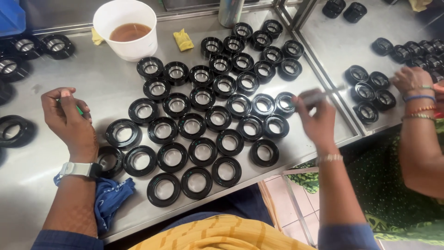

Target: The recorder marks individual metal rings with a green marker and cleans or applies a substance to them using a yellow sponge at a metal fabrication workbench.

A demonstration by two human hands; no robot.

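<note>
The left hand (69,121) is curled around a small green item (79,110), hovering over the steel worktop (106,88) beside rows of black rubber rings (203,120). The right hand (317,118) pinches a thin, blurred stick (319,96) just beside the ring (285,103) at the row's end. A white bucket of brown liquid (127,30) stands behind.

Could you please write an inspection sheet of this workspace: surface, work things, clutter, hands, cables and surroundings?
Surface: steel table, shiny.
Work things: black rings lie flat in slanted rows, many touching.
Clutter: white bucket of brown liquid; yellow cloths; blue cloth under the left wrist.
Hands: left hand pinches a small green thing, mostly hidden; right hand holds a thin stick, blurred, beside the rows' right end.
Cables: nothing seen.
Surroundings: second table with more rings; another person's hand works there.
</note>
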